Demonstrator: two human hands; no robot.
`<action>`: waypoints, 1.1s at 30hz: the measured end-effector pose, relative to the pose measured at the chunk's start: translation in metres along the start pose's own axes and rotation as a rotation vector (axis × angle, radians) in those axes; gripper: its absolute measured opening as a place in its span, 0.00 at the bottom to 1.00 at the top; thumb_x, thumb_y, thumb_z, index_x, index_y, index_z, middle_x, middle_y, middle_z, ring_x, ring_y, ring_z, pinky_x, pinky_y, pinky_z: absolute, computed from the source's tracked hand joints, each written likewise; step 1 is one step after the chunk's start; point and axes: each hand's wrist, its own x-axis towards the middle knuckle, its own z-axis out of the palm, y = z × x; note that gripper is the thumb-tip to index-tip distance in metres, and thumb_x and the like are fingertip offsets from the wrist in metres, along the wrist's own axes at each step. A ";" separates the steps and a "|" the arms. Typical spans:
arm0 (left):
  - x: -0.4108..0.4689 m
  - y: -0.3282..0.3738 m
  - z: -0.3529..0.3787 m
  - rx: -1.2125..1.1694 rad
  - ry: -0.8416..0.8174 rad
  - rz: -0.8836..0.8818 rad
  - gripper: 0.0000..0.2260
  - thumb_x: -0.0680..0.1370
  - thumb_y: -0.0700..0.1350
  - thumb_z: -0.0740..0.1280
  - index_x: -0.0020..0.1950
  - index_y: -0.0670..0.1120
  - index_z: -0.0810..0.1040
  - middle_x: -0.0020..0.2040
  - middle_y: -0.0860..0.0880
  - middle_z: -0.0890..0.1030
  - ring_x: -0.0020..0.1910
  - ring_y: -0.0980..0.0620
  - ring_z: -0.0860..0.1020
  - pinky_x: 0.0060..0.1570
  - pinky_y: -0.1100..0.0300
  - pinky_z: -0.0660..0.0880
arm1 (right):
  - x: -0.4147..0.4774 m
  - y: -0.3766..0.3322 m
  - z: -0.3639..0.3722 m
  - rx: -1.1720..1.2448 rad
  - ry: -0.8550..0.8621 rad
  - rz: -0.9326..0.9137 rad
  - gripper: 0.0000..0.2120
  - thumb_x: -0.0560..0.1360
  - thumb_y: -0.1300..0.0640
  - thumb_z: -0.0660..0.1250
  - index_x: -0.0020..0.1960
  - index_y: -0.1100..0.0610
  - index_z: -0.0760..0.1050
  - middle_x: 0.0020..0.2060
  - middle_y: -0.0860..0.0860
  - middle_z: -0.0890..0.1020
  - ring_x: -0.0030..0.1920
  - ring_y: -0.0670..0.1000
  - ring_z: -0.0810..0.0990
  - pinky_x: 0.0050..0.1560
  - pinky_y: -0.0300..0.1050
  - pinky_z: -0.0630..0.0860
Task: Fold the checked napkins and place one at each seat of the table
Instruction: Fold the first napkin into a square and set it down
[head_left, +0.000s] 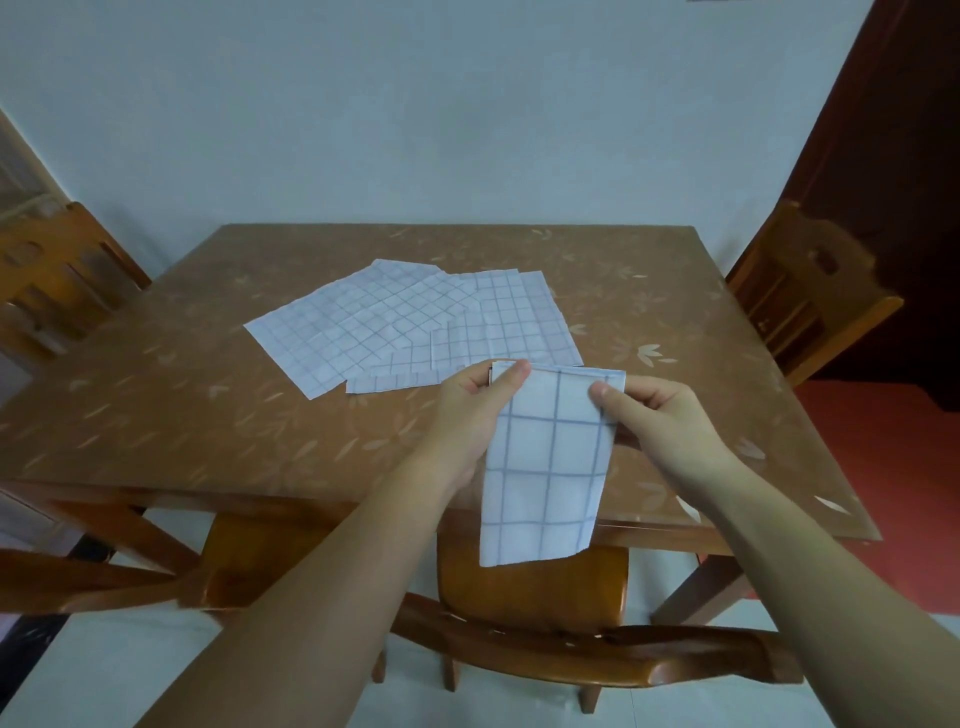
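White cloth with thin blue checks, the napkin (545, 457) hangs over the near edge of the brown leaf-patterned table (156, 395). In the head view, my left hand (467, 410) pinches its upper left corner and my right hand (654, 410) pinches the upper right one. The other checked napkins (405, 322) lie flat and overlapping mid-table. I judge that folding is in hand. The next move calls for bringing the lower edge up evenly, then laying the napkin at a seat.
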 end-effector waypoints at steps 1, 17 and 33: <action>0.000 0.000 0.001 0.016 -0.002 -0.009 0.08 0.78 0.48 0.68 0.44 0.45 0.82 0.42 0.47 0.86 0.43 0.50 0.85 0.42 0.55 0.81 | 0.000 -0.001 0.000 0.000 0.010 0.000 0.11 0.80 0.57 0.64 0.51 0.61 0.84 0.46 0.56 0.87 0.49 0.59 0.85 0.49 0.48 0.83; -0.008 0.034 -0.004 -0.198 0.122 -0.054 0.07 0.78 0.48 0.69 0.46 0.46 0.81 0.46 0.47 0.86 0.51 0.43 0.84 0.59 0.38 0.76 | -0.010 -0.026 -0.014 -0.232 -0.145 0.018 0.21 0.74 0.49 0.71 0.45 0.71 0.79 0.43 0.74 0.77 0.36 0.66 0.75 0.40 0.55 0.74; -0.034 0.038 0.036 0.142 -0.107 0.109 0.04 0.77 0.42 0.70 0.50 0.45 0.84 0.46 0.49 0.87 0.46 0.52 0.85 0.43 0.60 0.80 | -0.039 -0.049 -0.057 -0.181 -0.014 -0.054 0.10 0.78 0.59 0.67 0.42 0.59 0.85 0.25 0.52 0.80 0.25 0.46 0.72 0.28 0.38 0.69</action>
